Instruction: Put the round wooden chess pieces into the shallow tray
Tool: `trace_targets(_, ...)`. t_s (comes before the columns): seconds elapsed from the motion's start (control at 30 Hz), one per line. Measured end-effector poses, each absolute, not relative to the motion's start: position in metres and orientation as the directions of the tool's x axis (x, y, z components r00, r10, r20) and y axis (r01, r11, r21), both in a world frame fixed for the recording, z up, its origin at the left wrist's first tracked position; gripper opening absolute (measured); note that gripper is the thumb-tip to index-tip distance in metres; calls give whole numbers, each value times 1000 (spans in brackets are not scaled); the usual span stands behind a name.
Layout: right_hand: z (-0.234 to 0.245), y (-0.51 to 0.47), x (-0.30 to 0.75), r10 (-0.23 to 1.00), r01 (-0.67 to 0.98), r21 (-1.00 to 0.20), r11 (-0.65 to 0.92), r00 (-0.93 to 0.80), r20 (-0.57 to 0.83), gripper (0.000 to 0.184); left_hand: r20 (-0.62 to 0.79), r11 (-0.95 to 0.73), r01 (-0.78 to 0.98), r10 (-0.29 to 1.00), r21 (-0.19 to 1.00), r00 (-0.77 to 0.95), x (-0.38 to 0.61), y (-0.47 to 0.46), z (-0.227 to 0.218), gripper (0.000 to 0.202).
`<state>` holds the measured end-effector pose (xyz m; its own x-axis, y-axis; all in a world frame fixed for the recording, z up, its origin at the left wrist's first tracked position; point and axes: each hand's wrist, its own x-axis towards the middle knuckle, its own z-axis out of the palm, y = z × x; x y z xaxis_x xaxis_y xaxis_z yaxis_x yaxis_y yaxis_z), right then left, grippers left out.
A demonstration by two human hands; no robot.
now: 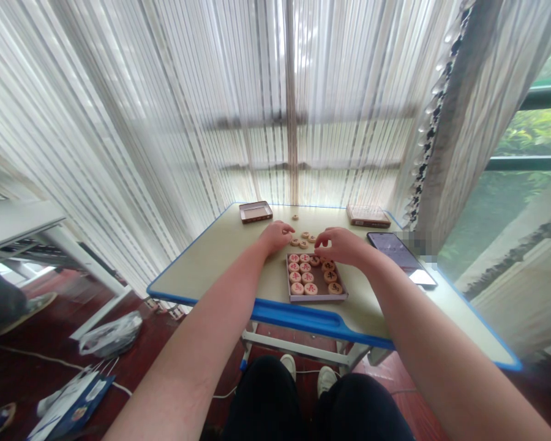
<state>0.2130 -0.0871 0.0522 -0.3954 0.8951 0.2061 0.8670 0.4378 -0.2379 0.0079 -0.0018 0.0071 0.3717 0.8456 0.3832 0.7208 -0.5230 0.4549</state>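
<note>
Knees in black trousers [312, 398] and white shoe tips [305, 373] sit lowest in view, w/ both bare forearms running out over the desk [220, 257].

L hand [275, 236] lies palm down, fingers curled, tips on the desktop. R hand [344, 245] has thumb and fingers drawn together, pointing toward the L hand. Can't tell for either whether a piece is pinched or the tips just touch: too small.

Between the two hands lies a small cluster of loose xiangqi pieces [305, 239], just beside the L fingertips. One single piece [295, 217] lies beyond the L hand, well apart from the rest. Right under the R fingertips and reaching back toward the person is the shallow piece tray [316, 298], w/ red- and black-marked packed pieces [303, 277] in rows, part of the tray floor bare.

Beyond the L hand: an open shallow lid [256, 212]. Beyond the R hand: a flat closed box [368, 215]. Just outside the R wrist: a phone [401, 257], face up.

Handling, as a guess: pieces look like wooden discs, so light, stiff, not fragile, prob. smooth enough to skid on the desktop. Best taken by the rim, thumb vs. forefinger, one at a time; flat faces give little to hold.
</note>
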Motion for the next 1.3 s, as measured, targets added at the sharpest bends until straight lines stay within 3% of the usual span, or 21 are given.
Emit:
trace_targets(0.1, 46, -78, 220, 901, 887, -247, 389, -311, 304, 23, 253, -435, 624, 897, 649, 362, 6, 1, 6, 54)
trace_targets(0.17, 40, -70, 224, 894, 895, -251, 368, -267, 360, 24, 211, -383, 585, 916, 715, 342, 4, 3, 6, 61)
trace_targets(0.3, 27, -55, 232, 874, 896, -265, 356, -219, 434, 26, 303, -398, 674, 916, 622, 262, 0, 4, 7, 56)
trace_targets(0.53, 16, -43, 239, 875, 886, -306, 349, -191, 444, 28, 370, -504, 744, 856, 439, 362, 0, 9, -1, 43)
trace_targets(0.77, 12, -39, 224, 867, 736, -463, 494, -374, 331, 35, 385, -515, 748, 846, 418, 368, 6, 1, 3, 33)
trace_targets(0.9, 10, -35, 223, 898, 722, -536, 437, -389, 207, 41, 372, -518, 749, 847, 413, 381, 10, -3, 5, 34)
trace_targets(1.3, 10, -35, 229, 925, 794, -475, 379, -305, 228, 31, 322, -505, 761, 859, 407, 398, 13, -8, 7, 32)
